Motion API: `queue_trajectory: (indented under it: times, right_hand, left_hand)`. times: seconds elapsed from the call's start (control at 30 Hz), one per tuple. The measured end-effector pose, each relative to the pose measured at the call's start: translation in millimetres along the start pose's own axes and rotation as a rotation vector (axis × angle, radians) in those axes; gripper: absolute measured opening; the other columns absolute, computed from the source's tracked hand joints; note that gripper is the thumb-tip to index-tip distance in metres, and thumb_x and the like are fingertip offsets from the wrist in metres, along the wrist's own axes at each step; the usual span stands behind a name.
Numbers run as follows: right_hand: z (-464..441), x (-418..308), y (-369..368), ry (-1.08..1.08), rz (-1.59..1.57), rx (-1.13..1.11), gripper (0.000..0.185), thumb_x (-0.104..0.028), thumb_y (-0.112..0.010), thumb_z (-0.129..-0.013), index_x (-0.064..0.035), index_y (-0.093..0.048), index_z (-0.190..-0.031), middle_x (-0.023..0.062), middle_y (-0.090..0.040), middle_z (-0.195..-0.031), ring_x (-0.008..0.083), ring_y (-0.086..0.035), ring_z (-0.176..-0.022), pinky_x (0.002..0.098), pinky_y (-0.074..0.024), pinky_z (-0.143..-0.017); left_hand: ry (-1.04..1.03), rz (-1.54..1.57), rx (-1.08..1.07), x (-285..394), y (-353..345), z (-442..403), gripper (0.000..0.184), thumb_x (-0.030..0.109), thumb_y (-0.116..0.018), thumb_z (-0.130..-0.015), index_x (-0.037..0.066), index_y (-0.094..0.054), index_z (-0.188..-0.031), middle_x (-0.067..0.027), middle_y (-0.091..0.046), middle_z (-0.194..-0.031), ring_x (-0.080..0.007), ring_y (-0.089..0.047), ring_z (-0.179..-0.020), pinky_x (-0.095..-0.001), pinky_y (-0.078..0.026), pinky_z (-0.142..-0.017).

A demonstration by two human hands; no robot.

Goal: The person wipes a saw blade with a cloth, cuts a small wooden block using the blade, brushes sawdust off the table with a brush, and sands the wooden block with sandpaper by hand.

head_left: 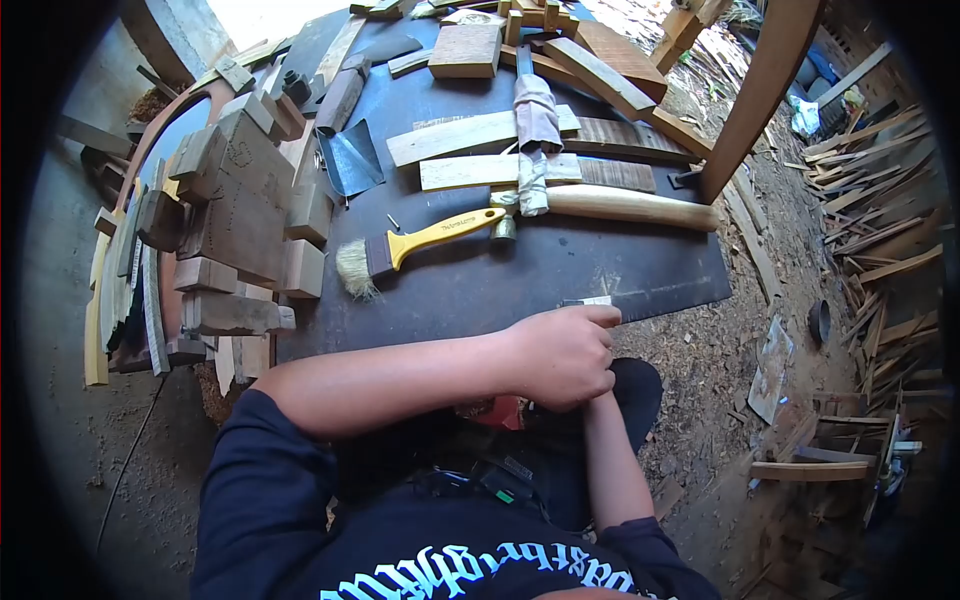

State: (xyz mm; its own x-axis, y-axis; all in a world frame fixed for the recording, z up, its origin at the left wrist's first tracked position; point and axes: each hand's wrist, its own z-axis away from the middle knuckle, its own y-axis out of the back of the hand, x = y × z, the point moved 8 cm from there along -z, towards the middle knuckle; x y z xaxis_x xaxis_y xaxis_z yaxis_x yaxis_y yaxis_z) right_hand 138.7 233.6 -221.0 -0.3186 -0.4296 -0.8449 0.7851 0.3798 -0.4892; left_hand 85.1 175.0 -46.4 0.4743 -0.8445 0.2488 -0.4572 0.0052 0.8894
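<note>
My left hand (562,355) is closed at the table's near edge, its back toward me. Beyond its knuckles shows a small pale piece (597,301) with a dark end; whether the fingers grip it I cannot make out. My right forearm (613,460) comes up from below, and the right hand is hidden behind the left. Nearby on the dark tabletop (455,290) lie a paintbrush (440,234) with a yellow handle and a hammer (620,206) with a wooden handle. A cloth-wrapped metal tool (536,130) lies across pale wood strips (470,174).
Stacked wood blocks (240,190) stand along the table's left side. A bent metal sheet (352,160) and a wood block (466,50) lie farther back. An upright wooden post (760,100) rises at right. Shavings (690,380) and scrap wood (890,240) cover the floor.
</note>
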Motion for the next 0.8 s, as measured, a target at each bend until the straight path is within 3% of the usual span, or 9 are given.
queue_trajectory:
  times: [0.2,0.37,0.57,0.73,0.8]
  right_hand:
    - [20.1,43.6,-20.8,-0.047,-0.027,0.018,0.065,-0.035,-0.064,-0.102,-0.0094,-0.039,-0.156,0.0066,-0.047,-0.155,0.0235,-0.046,-0.143,0.0468,-0.0414,-0.116]
    - [5.7,10.7,-12.0,-0.017,-0.037,-0.011,0.065,-0.035,-0.064,-0.102,-0.0096,-0.039,-0.156,0.0065,-0.046,-0.155,0.0235,-0.046,-0.143,0.0469,-0.0413,-0.116]
    - [17.2,56.6,-38.6,-0.071,-0.003,-0.007,0.065,-0.036,-0.063,-0.103,-0.0098,-0.039,-0.157,0.0063,-0.046,-0.155,0.0234,-0.046,-0.143,0.047,-0.0412,-0.116]
    - [16.1,25.2,-6.9,-0.041,-0.025,0.003,0.065,-0.036,-0.063,-0.103,-0.01,-0.039,-0.157,0.0062,-0.046,-0.156,0.0234,-0.046,-0.143,0.0471,-0.0411,-0.116]
    - [13.2,7.2,2.1,-0.022,-0.031,0.0,0.065,-0.037,-0.063,-0.103,-0.0101,-0.039,-0.157,0.0061,-0.046,-0.156,0.0234,-0.046,-0.143,0.0471,-0.0411,-0.116]
  left_hand:
    - [0.019,0.084,0.092,-1.1,8.4,-1.9,0.016,0.025,-0.066,-0.075,0.009,-0.071,-0.074,-0.0053,-0.07,-0.075,-0.0239,-0.07,-0.084,-0.0453,-0.044,-0.113]
    - [-0.005,0.007,0.071,-0.1,-0.3,0.1,0.015,0.025,-0.065,-0.074,0.01,-0.069,-0.071,-0.0057,-0.069,-0.072,-0.0239,-0.069,-0.081,-0.0457,-0.044,-0.111]
    - [0.009,0.025,0.091,-1.3,-0.7,-2.0,0.017,0.026,-0.064,-0.074,0.01,-0.068,-0.067,-0.0055,-0.068,-0.067,-0.0239,-0.069,-0.077,-0.045,-0.044,-0.111]
    - [-0.006,-0.018,0.08,-0.2,-3.1,0.3,0.018,0.027,-0.064,-0.074,0.012,-0.069,-0.067,-0.0059,-0.07,-0.066,-0.024,-0.069,-0.076,-0.0449,-0.042,-0.111]
    - [-0.016,-0.045,0.168,-0.1,3.2,0.3,0.017,0.027,-0.066,-0.07,0.014,-0.071,-0.062,-0.0059,-0.07,-0.065,-0.0232,-0.068,-0.07,-0.0396,-0.045,-0.098]
